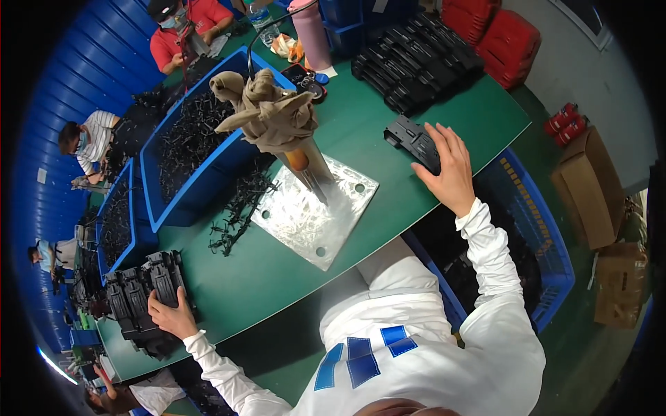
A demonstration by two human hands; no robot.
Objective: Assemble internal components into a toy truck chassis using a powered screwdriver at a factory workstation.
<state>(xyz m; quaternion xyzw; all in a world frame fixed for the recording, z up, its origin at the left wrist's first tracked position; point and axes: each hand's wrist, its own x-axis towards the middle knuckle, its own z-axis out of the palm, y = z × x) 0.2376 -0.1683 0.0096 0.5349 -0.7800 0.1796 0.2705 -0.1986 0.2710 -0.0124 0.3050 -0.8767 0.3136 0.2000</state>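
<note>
At the lower left, my left hand (pixel 172 317) is closed on the near end of a black molded plastic part (pixel 166 277), in a row of similar parts. My right hand (pixel 449 170) is beside another black plastic part (pixel 411 141) on the green table (pixel 298 291). Its thumb and fingers are spread around that part's near end; the contact is partly hidden. Between my hands, a fixture with a metal rod and a knotted brown cloth wrapping (pixel 267 111) stands over a silver metal plate (pixel 316 222).
Small black pieces (pixel 239 208) lie left of the plate, beside a blue bin (pixel 187 187) full of them. Black parts (pixel 416 62) are stacked at the far right, near a pink bottle (pixel 312 35). A blue crate (pixel 551 277) stands below the table's right edge. Other people work at the left.
</note>
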